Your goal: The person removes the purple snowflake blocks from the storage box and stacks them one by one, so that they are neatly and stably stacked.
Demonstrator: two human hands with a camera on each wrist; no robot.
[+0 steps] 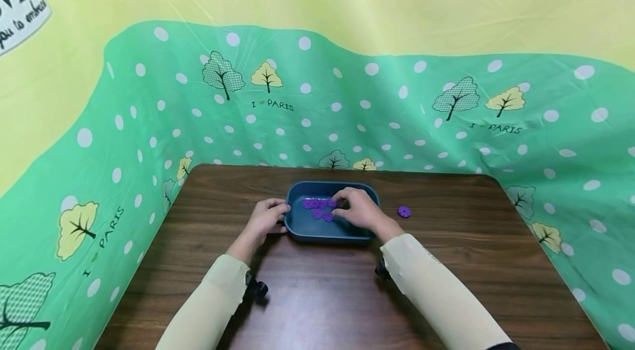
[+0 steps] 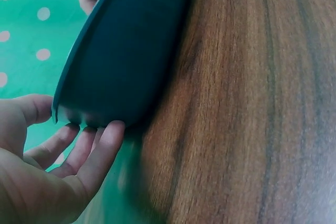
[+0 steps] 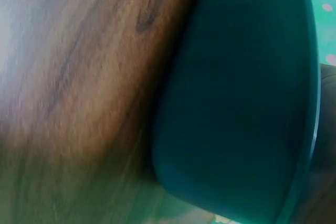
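The left hand pinches the left wall of the blue tray, while the half-curled right hand, its hold unclear, hangs over purple pieces inside, another purple piece lying to the right.

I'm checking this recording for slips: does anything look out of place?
One purple flower-shaped piece lies alone on the table, right of the blue tray; it looks odd because the other visible purple pieces are inside.

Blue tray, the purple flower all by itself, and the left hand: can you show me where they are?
Blue tray (image 1: 329, 239): head view, on its near side wall.
Lone purple flower (image 1: 404, 211): head view, on its middle.
Left hand (image 2: 42, 186): left wrist view, on its palm.
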